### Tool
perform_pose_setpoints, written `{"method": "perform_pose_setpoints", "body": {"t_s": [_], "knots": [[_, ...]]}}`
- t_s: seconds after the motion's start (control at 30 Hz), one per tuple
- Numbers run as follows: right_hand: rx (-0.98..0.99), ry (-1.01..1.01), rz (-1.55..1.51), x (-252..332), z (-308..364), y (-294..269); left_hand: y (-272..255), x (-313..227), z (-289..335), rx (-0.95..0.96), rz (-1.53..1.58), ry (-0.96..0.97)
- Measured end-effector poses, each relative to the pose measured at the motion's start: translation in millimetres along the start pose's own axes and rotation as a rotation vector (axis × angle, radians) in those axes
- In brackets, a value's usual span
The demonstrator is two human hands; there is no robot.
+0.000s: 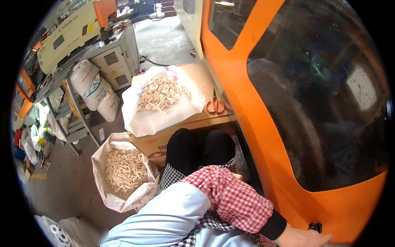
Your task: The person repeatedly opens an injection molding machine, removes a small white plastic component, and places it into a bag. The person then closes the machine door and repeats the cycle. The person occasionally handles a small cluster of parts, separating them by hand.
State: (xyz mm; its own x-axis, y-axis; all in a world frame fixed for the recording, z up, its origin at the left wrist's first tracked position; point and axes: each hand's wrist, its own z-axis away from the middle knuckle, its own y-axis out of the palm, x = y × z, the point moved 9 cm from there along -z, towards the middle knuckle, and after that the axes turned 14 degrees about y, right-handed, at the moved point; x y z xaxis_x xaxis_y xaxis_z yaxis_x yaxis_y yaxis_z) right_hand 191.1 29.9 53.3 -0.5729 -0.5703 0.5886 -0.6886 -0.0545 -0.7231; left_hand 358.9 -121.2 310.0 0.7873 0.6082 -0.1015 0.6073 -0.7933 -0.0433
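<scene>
Right hand point(302, 238) sits at five o'clock, fingers closed around the small black handle point(315, 227) on the orange machine door point(267, 136). Looks like door-moving time; next needs a steady pull. Left hand's hidden, can't tell.

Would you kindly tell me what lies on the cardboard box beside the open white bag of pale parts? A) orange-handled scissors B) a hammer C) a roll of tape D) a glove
A: the orange-handled scissors lie on the cardboard box, right of the white bag.
</scene>
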Motion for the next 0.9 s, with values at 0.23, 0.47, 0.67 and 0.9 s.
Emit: {"method": "perform_pose_setpoints", "body": {"t_s": [0.23,0.47,0.67,0.9], "knots": [[0.024,0.068,-0.064,-18,-4,7,18,9,5,0.201,0.068,-0.145],[-0.099,0.196,-0.189,22,-107,-9,2,4,-9,0.151,0.063,-0.149],[0.161,0.106,-0.161,47,-221,107,-261,-55,67,-0.339,-0.291,-0.526],[0.207,0.012,0.11,61,-319,255,-327,-206,296,-1.078,-0.754,-1.114]]}}
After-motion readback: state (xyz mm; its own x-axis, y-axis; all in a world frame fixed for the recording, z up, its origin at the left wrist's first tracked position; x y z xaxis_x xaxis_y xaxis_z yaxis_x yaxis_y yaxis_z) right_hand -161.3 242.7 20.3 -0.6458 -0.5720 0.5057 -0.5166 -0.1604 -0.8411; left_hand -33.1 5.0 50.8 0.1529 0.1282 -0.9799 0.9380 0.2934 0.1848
